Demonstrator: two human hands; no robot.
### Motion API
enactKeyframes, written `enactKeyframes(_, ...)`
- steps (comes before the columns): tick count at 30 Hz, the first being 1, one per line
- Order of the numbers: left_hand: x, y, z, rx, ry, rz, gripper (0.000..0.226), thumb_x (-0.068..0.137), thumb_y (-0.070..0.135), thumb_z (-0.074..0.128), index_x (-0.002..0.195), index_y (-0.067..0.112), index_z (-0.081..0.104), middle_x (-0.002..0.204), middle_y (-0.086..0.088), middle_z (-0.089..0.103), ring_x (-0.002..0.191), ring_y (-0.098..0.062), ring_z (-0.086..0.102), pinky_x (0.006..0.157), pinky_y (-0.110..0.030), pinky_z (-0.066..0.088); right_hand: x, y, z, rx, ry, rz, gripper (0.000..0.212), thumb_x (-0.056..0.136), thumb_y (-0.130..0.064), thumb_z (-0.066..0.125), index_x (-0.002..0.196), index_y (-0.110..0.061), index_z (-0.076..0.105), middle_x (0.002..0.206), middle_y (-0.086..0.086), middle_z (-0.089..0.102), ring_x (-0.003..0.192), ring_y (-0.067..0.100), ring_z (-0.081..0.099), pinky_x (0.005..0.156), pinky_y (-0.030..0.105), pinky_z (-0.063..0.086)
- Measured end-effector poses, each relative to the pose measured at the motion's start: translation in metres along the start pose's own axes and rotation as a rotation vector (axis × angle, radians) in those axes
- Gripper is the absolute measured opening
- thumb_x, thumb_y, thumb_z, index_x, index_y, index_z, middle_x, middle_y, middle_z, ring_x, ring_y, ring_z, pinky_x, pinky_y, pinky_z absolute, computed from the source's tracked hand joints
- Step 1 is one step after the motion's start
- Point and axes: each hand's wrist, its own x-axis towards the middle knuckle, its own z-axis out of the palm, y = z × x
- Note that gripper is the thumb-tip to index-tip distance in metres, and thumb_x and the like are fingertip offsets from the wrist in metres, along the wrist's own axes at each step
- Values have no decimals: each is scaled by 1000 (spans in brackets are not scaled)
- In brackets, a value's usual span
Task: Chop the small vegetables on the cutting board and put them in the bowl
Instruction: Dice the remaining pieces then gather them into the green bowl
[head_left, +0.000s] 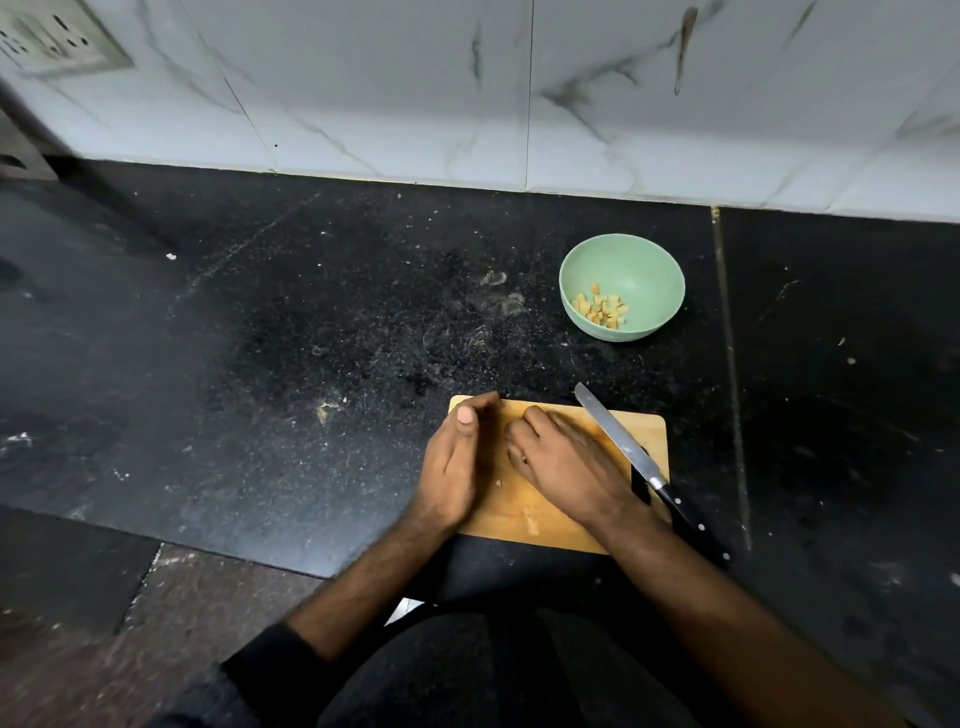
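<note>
A wooden cutting board (524, 514) lies on the black counter close to me. My left hand (457, 462) stands on its edge on the board's left part, fingers gently cupped toward the right. My right hand (561, 462) lies palm down on the board facing it, fingers bent under; anything between the two hands is hidden. A few pale vegetable bits (530, 519) lie on the bare board. A black-handled knife (618, 441) rests on the board's right side, free of both hands. A green bowl (649, 270) behind the board holds several chopped yellow pieces (601, 306).
The black stone counter (311, 338) stretches left and right, dusted with crumbs, and a small scrap (324, 410) lies left of the board. A marble-tiled wall (519, 93) backs the counter, with a socket plate (52, 36) at top left. The counter's front edge is just below the board.
</note>
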Motion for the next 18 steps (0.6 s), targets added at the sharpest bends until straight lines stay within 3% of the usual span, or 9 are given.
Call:
enactKeyframes(3,3,9,6,-35,-7,1,76,98,70,25,132,12,60,127,-2,66,123,-17,59,108,-46,44,3,-1,-11,192,-19,194,25,94,-44,42,97,-25,58,95,-3,57,79,23,62,65,42,53)
enactKeyframes(7,11,24,22,-126,-21,-11,79,96,72,24,130,11,61,125,-3,67,122,-16,60,107,-40,45,3,-2,-25,784,10,609,34,85,-54,51,97,-27,68,86,-10,72,78,9,67,70,37,56)
enactKeyframes(11,19,38,44,-243,-4,-138,76,96,68,19,127,14,63,124,-1,68,120,-9,60,110,-37,43,7,-4,-43,1385,81,997,10,94,-23,65,92,-16,71,65,-6,67,60,9,60,51,24,46)
enactKeyframes(14,25,53,66,-481,15,-304,82,86,80,26,123,17,64,124,-2,69,120,-14,62,110,-40,43,14,-2,-65,1815,82,1127,5,93,-12,66,91,-8,68,63,3,65,50,9,60,43,21,46)
enactKeyframes(18,36,83,95,-647,40,-322,80,88,70,28,120,8,66,118,-4,72,118,-19,64,100,-31,50,28,6,-84,1947,163,1139,18,94,-17,65,106,-5,73,97,12,76,88,20,74,70,29,59)
